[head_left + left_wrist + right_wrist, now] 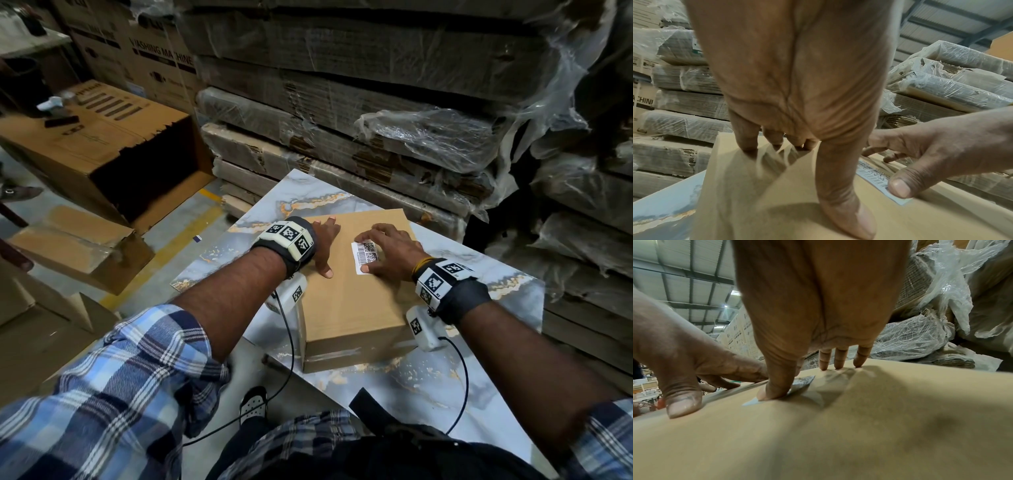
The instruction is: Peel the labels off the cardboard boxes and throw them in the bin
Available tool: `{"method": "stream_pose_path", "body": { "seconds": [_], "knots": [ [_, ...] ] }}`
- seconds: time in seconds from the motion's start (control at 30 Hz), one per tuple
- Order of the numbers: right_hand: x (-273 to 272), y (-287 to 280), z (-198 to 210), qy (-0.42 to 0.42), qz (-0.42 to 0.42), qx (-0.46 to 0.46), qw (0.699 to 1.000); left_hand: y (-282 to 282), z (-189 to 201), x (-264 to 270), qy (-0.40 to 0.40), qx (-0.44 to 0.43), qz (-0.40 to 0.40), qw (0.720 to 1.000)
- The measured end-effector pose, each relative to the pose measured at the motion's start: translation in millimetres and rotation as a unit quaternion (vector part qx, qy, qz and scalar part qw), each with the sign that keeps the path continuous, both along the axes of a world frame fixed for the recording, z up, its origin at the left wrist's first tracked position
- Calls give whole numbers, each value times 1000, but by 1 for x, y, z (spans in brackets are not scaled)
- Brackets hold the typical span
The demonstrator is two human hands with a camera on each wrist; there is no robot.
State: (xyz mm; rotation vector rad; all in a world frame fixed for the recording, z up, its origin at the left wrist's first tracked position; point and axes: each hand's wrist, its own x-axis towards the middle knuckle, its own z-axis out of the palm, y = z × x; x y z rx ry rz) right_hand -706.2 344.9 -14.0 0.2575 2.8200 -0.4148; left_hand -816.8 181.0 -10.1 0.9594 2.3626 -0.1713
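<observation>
A plaid sleeve [102, 394] is seen nearest, at the lower left of the head view. Just beyond, a closed cardboard box [352, 308] is set on a marble-patterned slab [479, 377]. The left hand [323, 245] is laid flat on the left part of the box top, fingers straight and spread, the thumb pressed down toward the near side. The right hand [388, 251] is held arched over a white barcode label [365, 256], which is stuck flat on the box top, right of the left hand. The near corner of the label is pressed by the right thumb, while the far end is touched by the fingertips [840, 365]; the fingers are extended, nothing is gripped. Farther off, stacks of flattened cardboard wrapped in torn plastic film [428, 133] are piled behind the slab. At the far left, a large open carton [102, 150] is seen lying on the floor
</observation>
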Motion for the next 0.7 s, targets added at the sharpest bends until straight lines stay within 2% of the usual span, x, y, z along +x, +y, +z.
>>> {"method": "stream_pose_path", "body": {
  "seconds": [0.3, 0.7],
  "knots": [
    [1, 0, -1, 10, -10, -7, 1000, 0, -1, 2, 6, 2, -1, 1000],
    [2, -1, -5, 30, -34, -68, 997, -2, -3, 0, 9, 12, -4, 1000]
  ]
}}
